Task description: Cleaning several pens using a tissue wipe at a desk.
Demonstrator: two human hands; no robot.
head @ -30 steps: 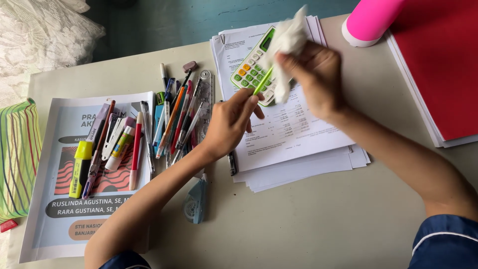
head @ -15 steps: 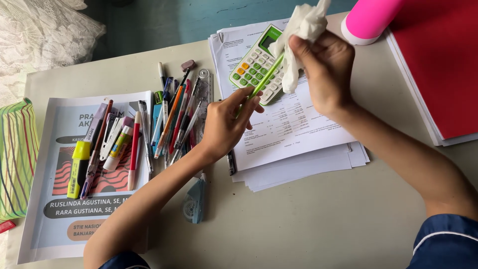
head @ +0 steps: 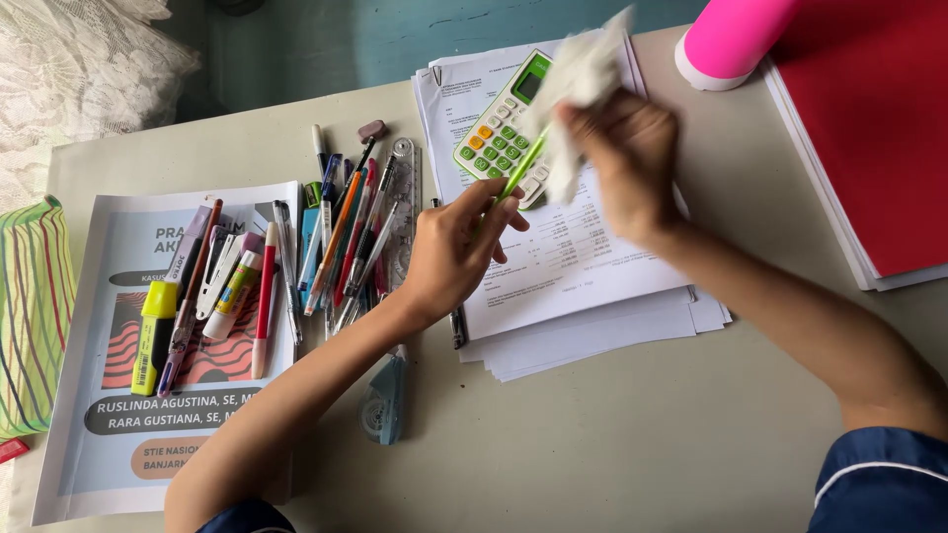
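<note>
A person is sitting at a pale desk (head: pixel 632 444), both bare arms reaching forward over it. The left hand (head: pixel 449 252) is holding a thin green pen (head: pixel 521 168) — its fingers (head: pixel 491 200) are pinching the lower end, and the pen is slanting up and away toward the other hand. The right hand (head: pixel 627 163) is gripping a crumpled white tissue (head: pixel 578 84), fingers pressed together around it, with the tissue wrapped about the pen's upper end; this hand is blurred. Both hands are hovering above a white and green calculator (head: pixel 499 128), which is lying on a stack of printed papers (head: pixel 583 296).

Left of the hands, a heap of pens, pencils and markers (head: pixel 341 232) is lying beside a clear ruler (head: pixel 407 197), partly spilling onto a printed booklet (head: pixel 128 395). A yellow highlighter (head: pixel 155 336) is resting on that booklet. A blue correction tape dispenser (head: pixel 385 400) is sitting on the desk just beside the left forearm. At the far right a red folder (head: pixel 879 128) is lying on more papers, with a pink cylinder (head: pixel 736 39) beside it — and a striped green pouch (head: pixel 30 316) is showing at the left edge.
</note>
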